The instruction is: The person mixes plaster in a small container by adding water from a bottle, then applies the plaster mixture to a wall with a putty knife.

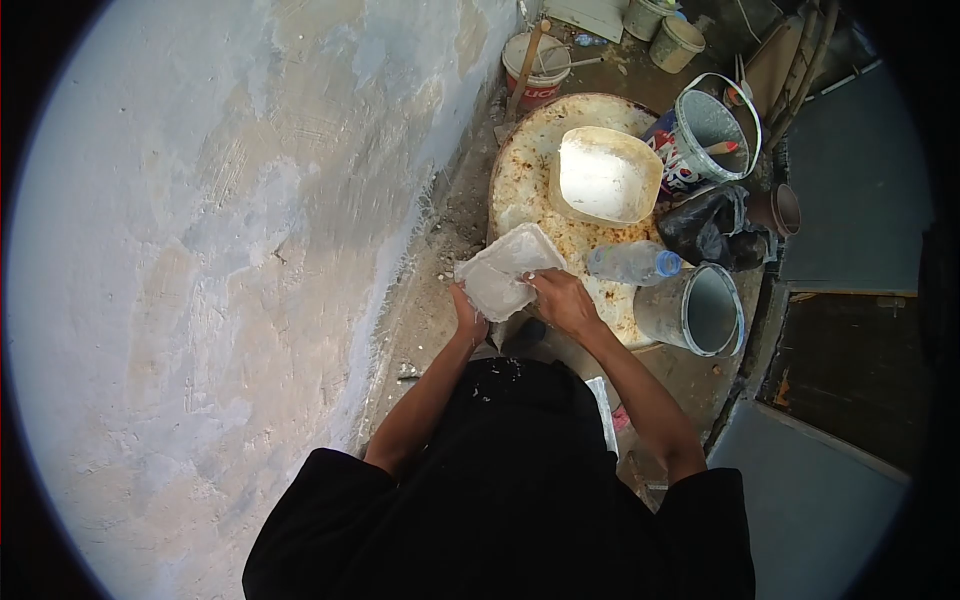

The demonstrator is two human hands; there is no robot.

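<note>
A shallow rectangular tray (497, 272), coated with whitish plaster-like material, is held in front of my body. My left hand (468, 316) grips its near left edge, with the fingers partly hidden beneath it. Over the tray's right side, my right hand (563, 302) is closed in a pinch. Whatever lies between those fingers is too small to make out. Just beyond the tray, a cream plastic tub (606, 176) with white material inside stands on a rusty round table (520, 165). A clear water bottle (630, 262) with a blue cap lies to the right of my right hand.
A patchy plastered wall (230, 250) runs along my left. Right of the table are a grey bucket (708, 312), a handled bucket (712, 125) containing a red-tipped tool, and a black plastic bag (697, 225). A red-and-white bucket (535, 70) stands at the back.
</note>
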